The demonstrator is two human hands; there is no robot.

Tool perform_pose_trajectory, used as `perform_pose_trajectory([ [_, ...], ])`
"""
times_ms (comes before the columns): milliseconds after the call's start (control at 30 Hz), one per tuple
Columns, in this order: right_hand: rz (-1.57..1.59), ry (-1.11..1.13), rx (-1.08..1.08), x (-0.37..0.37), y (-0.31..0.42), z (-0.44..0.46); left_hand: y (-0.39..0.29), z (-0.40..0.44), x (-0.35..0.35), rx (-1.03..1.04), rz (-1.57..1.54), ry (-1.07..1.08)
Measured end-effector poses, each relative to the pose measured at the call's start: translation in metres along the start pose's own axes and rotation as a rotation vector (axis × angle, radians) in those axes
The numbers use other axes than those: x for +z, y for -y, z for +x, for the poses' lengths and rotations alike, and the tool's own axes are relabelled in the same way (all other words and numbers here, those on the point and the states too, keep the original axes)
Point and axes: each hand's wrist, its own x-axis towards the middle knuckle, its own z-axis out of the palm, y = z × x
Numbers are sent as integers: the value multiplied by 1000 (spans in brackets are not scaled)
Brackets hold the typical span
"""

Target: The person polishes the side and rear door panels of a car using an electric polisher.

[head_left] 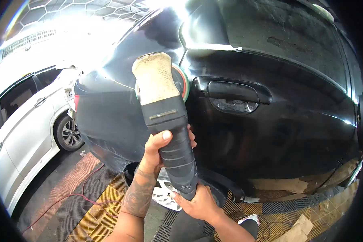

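A black car polisher with a worn cream-coloured head cover slants up the middle of the head view. My left hand is wrapped round its body just behind the head, thumb on top. Lower down, my right hand grips the rear end of the handle. Behind the head shows part of the round pad, with a green and orange rim, against the black car's side panel. Whether the pad turns cannot be made out. Right beside it is the car's door handle.
A white car stands at the left. A red hose lies across the patterned floor tiles. Brown paper lies on the floor at lower right. The black car's wheel is partly hidden behind my arms.
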Motion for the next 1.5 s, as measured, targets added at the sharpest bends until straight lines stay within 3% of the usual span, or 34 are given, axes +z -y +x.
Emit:
perform_pose_trajectory([
  [267,-26,21,-60,-13,20,-32,16,-6,9,-40,-260,121],
  [433,59,3,0,-19,6,-55,22,-10,40,-140,-145,115],
  [567,146,-67,22,-19,1,-67,25,0,58,-205,-44,245],
  [733,175,-30,0,-24,-6,-57,28,-10,47,-131,-122,108],
  [833,107,27,69,-29,-7,-58,34,-10,44,-121,-172,107],
  [1033,169,-95,-14,-27,-17,-69,38,-7,63,-213,-12,201],
  [1233,127,44,70,-42,-16,-66,42,-23,60,-131,-116,-24],
  [1333,179,-72,28,-34,-21,-78,45,-18,71,-224,-59,105],
  [1433,141,-236,-152,-23,-25,-83,43,-12,75,-283,13,189],
  [1500,228,-52,-53,-31,-18,-73,35,-15,76,-268,-4,96],
])
